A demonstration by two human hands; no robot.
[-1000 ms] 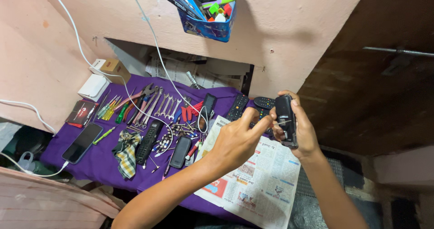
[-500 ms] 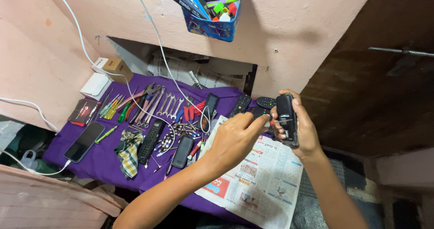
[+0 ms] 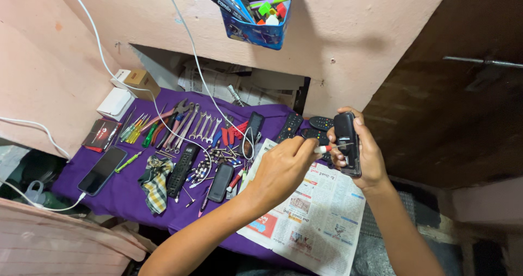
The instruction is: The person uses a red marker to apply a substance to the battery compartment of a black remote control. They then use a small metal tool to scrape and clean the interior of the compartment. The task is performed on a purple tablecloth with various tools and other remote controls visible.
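Right hand (image 3: 366, 155) grips black remote (image 3: 347, 143) upright; left hand (image 3: 283, 168) pinches small screwdriver (image 3: 327, 148) against it. Tip may slip, gouging the casing.

Screwdriver (image 3: 328, 148) handle buried in left hand (image 3: 283, 170); newspaper (image 3: 313, 221) corner cut off below it; remote (image 3: 347, 143) front hidden.

A purple cloth (image 3: 120, 194) covers the table. Near its left edge lies a black smartphone (image 3: 102, 170) on a white cable, with a dark red card case (image 3: 101, 134) just beyond it. Spanners (image 3: 202, 128) and coloured screwdrivers (image 3: 136, 130) line the back edge. A checked rag (image 3: 155, 182) lies beside a black remote (image 3: 183, 170). A newspaper (image 3: 316, 221) hangs over the front right corner. A blue holder (image 3: 256, 31) hangs on the wall above.
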